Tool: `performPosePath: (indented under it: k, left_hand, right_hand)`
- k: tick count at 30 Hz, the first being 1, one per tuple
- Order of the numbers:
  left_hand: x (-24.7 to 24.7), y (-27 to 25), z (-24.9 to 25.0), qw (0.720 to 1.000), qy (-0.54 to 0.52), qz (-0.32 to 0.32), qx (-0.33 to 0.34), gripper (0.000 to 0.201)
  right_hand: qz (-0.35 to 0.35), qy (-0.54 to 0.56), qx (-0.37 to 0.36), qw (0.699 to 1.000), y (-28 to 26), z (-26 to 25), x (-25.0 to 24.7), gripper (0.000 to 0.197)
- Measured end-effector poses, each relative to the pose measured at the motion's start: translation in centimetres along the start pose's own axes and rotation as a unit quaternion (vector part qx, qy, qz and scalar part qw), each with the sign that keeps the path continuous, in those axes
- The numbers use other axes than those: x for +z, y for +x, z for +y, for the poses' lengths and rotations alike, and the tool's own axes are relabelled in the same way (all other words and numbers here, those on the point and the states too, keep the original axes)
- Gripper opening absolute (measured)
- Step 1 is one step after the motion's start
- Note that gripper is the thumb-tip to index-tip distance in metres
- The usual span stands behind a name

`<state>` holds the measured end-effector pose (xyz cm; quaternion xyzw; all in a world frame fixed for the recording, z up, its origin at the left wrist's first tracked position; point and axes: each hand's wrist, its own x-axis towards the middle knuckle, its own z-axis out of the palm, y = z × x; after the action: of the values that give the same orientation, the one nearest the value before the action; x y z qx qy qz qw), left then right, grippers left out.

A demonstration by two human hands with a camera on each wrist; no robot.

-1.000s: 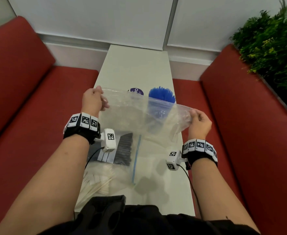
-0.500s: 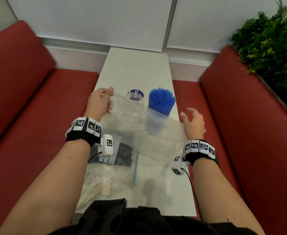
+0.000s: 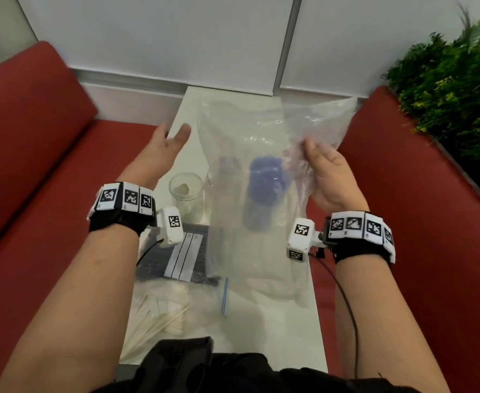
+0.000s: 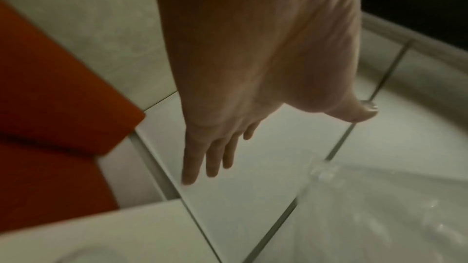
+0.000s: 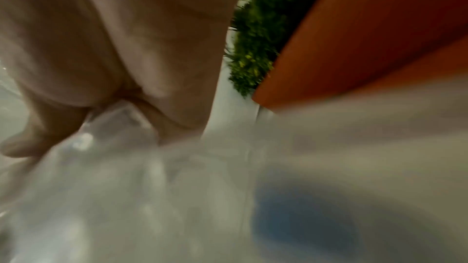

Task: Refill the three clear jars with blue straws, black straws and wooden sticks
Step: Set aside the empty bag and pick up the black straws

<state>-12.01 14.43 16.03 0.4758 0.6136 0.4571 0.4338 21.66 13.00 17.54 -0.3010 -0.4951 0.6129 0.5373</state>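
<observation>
Right hand: raised above the right edge of the narrow white table, fingers and thumb curled round a bunched fold of a large clear, crinkled plastic bag. The bag hangs from this grip and drapes down over the middle of the table. Right wrist view is heavily blurred; it shows only the thumb side of the hand pressed into the plastic.

Left hand: held in the air over the table's left edge, fingers straight and slightly spread, holding nothing, apart from the bag. Left wrist view confirms extended fingers.

Through the hanging plastic, a clear jar filled with blue straws stands upright mid-table, its outline smeared. Just left of the bag, an empty clear glass jar stands uncovered. A third jar shows faintly behind the film between them; contents cannot be told.

Nearer the body: a zip bag of black straws with a white label lies flat, and below it a clear packet of pale wooden sticks, at the near left corner.

Surroundings: red upholstered benches on both sides; green foliage at far right.
</observation>
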Motion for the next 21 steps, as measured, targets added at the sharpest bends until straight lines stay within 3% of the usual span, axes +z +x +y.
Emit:
performPosePath:
  k: [2,3,5,7,8,10,12,15,17,19,21]
  left_hand:
    - [0.7,-0.2,-1.3,0.995,-0.056,-0.066,-0.052,0.12]
    - [1.2,-0.4,-1.7,0.99,-0.086,-0.097,-0.053,0.113]
    - [2.0,-0.7,-2.4,0.982,-0.132,-0.134,-0.01,0.072]
    - [2.3,-1.0,-2.3,0.981,-0.163,-0.1,0.036,0.032]
    - [2.2,-1.0,-2.1,0.982,-0.168,-0.065,0.048,0.023]
    - [2.0,-0.6,-1.8,0.983,-0.17,-0.017,0.058,0.019]
    - [2.3,-0.4,-1.5,0.98,-0.189,-0.005,0.059,0.02]
    - [2.8,-0.3,-0.9,0.965,-0.258,-0.006,0.043,0.023]
    - [2.6,-0.3,-0.9,0.956,-0.289,0.002,0.037,0.024]
    - [2.1,-0.2,-1.2,0.966,-0.253,0.014,0.043,0.025]
    - [1.9,-0.1,-1.7,0.976,-0.212,-0.018,0.046,0.031]
  right_hand:
    - [0.009,0.055,0.009,0.998,-0.1,0.1,-0.3,0.025]
    - [0.016,0.058,0.015,0.998,-0.1,0.4,-0.5,0.028]
    - [0.025,0.03,0.034,0.999,-0.3,1.2,-0.9,0.034]
    - [0.042,-0.032,0.056,0.997,-0.5,2.0,-1.9,0.033]
    - [0.068,-0.085,0.054,0.993,-0.6,2.5,-2.4,0.032]
    - [0.138,-0.165,0.031,0.976,-0.6,3.3,-3.4,0.031]
    - [0.184,-0.148,0.014,0.972,-0.6,3.7,-3.5,0.041]
    - [0.118,-0.137,0.089,0.98,-1.0,4.6,-3.4,0.064]
    - [0.084,-0.181,0.116,0.973,-1.5,5.5,-3.7,0.045]
    - [0.121,-0.167,0.087,0.975,-1.6,5.9,-4.2,0.027]
    - [0.163,-0.105,0.061,0.979,-1.5,5.7,-4.4,0.02]
